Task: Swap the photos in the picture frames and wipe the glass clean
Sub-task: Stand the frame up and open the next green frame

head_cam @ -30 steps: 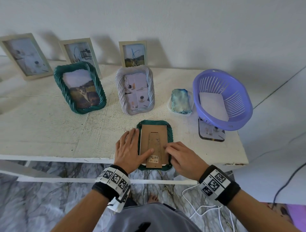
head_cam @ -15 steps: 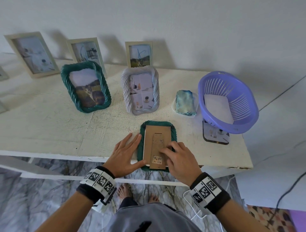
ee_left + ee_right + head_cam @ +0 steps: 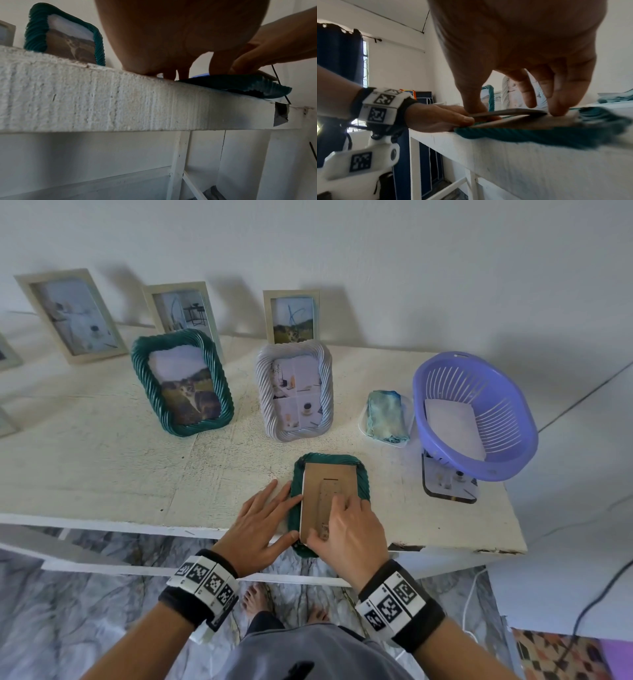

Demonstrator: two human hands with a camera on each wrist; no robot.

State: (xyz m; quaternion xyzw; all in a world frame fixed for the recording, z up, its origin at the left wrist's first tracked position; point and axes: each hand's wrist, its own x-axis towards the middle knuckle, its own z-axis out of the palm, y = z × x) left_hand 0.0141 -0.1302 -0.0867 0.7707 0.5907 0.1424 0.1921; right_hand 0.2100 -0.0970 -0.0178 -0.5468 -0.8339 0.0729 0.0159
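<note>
A green rope-rimmed frame (image 3: 363,484) lies face down at the table's front edge, its brown backing board (image 3: 329,474) facing up. My left hand (image 3: 270,517) lies flat with straight fingers against the frame's left rim (image 3: 240,86), thumb at the near corner. My right hand (image 3: 346,529) covers the board's near half. In the right wrist view its thumb and fingers pinch a brown cardboard flap (image 3: 513,113) raised off the board. Behind stand an upright green frame with a cat photo (image 3: 183,381) and a white rope-rimmed frame (image 3: 294,392).
A folded blue-green cloth (image 3: 385,416) lies right of the white frame. A purple basket (image 3: 422,392) holding a white sheet sits at the right, over a clear panel (image 3: 448,489). Three beige frames (image 3: 291,316) lean on the wall. The face-down frame overhangs the table edge (image 3: 137,527).
My right hand slid left from the board's right edge onto its near half and now pinches the flap. My left thumb came off the board to the frame's rim.
</note>
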